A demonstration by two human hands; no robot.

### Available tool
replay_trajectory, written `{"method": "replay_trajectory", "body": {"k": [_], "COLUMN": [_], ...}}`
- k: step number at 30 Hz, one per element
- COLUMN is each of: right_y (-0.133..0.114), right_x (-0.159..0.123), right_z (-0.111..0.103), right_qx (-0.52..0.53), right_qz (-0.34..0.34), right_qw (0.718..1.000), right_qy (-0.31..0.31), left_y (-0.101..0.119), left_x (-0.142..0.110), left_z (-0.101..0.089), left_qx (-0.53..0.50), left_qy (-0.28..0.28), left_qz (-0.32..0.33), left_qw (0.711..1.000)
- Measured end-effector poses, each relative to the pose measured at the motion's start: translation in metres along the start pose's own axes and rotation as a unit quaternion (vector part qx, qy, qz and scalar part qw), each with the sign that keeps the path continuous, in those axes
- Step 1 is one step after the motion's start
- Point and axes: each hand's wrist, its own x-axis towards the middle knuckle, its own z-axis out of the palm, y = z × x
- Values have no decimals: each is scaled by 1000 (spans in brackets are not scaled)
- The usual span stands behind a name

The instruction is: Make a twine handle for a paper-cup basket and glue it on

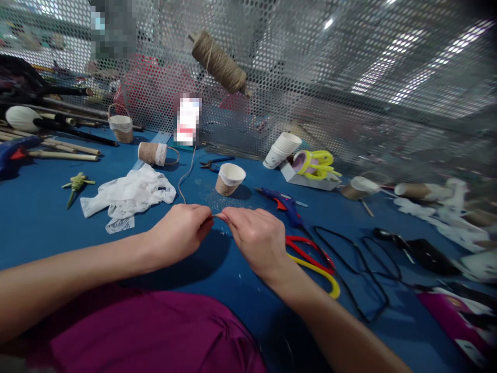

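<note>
Thin strand held over the counter

From here I see the brown strand between the two hands, above the blue surface. The left hand has its grip pinched closed on one side of it; the right hand's grip is pinched closed on the other. Just beyond stands a small cup, with white specks scattered near it. White lace lies to the left, a glue gun to the right. Farther back, a spool of twine shows against the mesh screen.

Head-worn view, facing forward, angled down
</note>
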Motion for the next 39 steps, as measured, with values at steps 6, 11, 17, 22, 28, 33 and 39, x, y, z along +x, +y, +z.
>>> {"method": "replay_trajectory", "body": {"k": [6, 11, 17, 22, 28, 33, 39], "right_y": [16, 18, 10, 12, 23, 19, 14], "right_x": [6, 5, 1, 2, 8, 4, 2], "right_z": [-10, -9, -3, -3, -12, -7, 1], "right_qx": [-11, -3, 29, 59, 41, 48, 90], "right_qz": [-18, -8, 25, 12, -10, 9, 37], "right_qw": [1000, 1000, 994, 992, 992, 990, 987], "right_qy": [20, 27, 100, 108, 121, 136, 125], "left_y": [-7, -8, -1, -7, -14, -7, -3], "left_x": [3, 2, -2, 0, 5, 3, 1], "left_z": [-8, -12, -5, 1, -7, -1, 5], "left_qx": [-64, -149, -328, -430, -494, -529, -543], "left_qy": [2, -54, -90, -132, -154, -160, -149], "left_qz": [-28, -59, -112, -135, -145, -136, -128], "left_qw": [998, 986, 934, 883, 843, 822, 817]}}
